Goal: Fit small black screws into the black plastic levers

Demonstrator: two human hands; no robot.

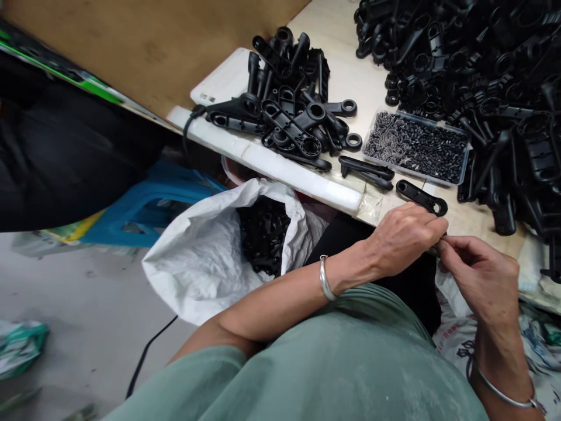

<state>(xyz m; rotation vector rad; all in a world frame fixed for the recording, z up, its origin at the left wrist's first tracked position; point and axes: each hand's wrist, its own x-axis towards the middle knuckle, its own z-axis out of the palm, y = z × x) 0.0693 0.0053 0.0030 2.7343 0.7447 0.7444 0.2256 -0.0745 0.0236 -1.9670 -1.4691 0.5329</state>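
Note:
At the table's front edge, my left hand [405, 237] and my right hand [486, 275] meet at the fingertips. Both are closed in a pinch. Between them a sliver of something small and dark shows, mostly hidden by the fingers. Just beyond my left hand lies a black plastic arm-shaped part [421, 196] with a ring at its end. More slim black parts [367, 171] rest to its left. Behind them stands a clear plastic box [416, 146] full of tiny black and silvery pieces.
A pile of black plastic parts [293, 111] covers the table's left; a larger heap [464, 58] fills the right. Below the edge, a white woven sack [197, 251] stands open with black pieces inside. A blue stool [127, 216] is at the left, beside a dark-clothed shape.

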